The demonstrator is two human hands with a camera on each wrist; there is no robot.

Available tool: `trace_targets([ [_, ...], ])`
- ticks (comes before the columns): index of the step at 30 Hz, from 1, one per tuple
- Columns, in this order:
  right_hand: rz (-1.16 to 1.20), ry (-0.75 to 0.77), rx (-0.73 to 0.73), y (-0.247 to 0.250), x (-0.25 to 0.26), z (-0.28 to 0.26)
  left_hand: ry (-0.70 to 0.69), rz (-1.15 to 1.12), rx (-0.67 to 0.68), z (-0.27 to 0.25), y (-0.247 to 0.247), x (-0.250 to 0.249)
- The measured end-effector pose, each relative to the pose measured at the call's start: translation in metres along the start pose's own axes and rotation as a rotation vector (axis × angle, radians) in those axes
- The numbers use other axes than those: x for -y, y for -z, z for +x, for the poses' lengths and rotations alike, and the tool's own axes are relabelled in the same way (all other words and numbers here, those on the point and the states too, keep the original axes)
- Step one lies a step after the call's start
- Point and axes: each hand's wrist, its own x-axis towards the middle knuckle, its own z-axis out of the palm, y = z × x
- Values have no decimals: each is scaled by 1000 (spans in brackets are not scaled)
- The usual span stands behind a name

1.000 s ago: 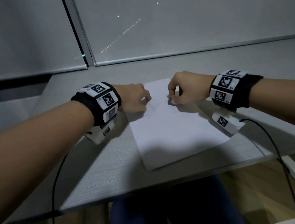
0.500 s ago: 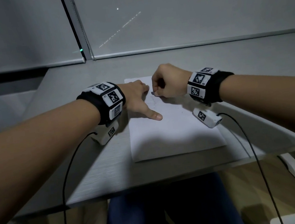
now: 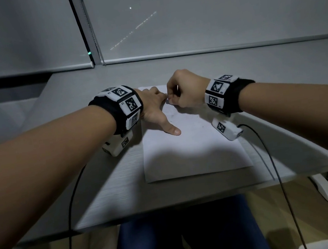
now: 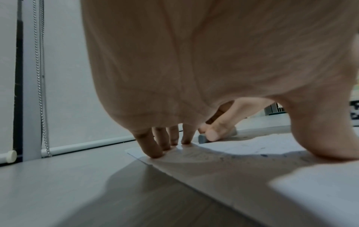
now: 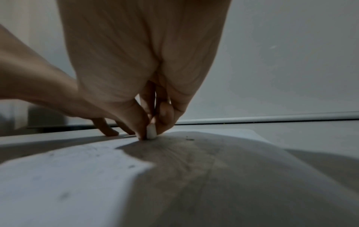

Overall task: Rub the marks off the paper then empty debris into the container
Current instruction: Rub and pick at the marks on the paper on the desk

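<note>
Two hands work the paper (image 3: 194,151) on the desk (image 3: 108,187): left hand (image 3: 155,113) pressing flat, fingers straight; right hand (image 3: 185,89) grip pinching the eraser (image 5: 151,133) mid-rub. Next, likely gather the debris (image 5: 189,139); no container visible.

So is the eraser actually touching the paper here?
Touching. The right wrist view shows the eraser, pinched by the right hand, with its lower end set on the paper, no gap visible beneath.
</note>
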Motion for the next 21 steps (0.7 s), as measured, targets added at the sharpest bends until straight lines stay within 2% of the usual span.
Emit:
trace_targets([
  [6, 37, 134, 182, 7, 7, -18, 9, -13, 13, -1, 0, -1],
  [12, 9, 23, 62, 2, 5, 3, 23, 10, 37, 2, 3, -2],
  [18, 47, 129, 193, 5, 9, -24, 13, -1, 43, 2, 2, -2],
  [21, 20, 121, 152, 6, 4, -17, 23, 17, 46, 3, 2, -3],
])
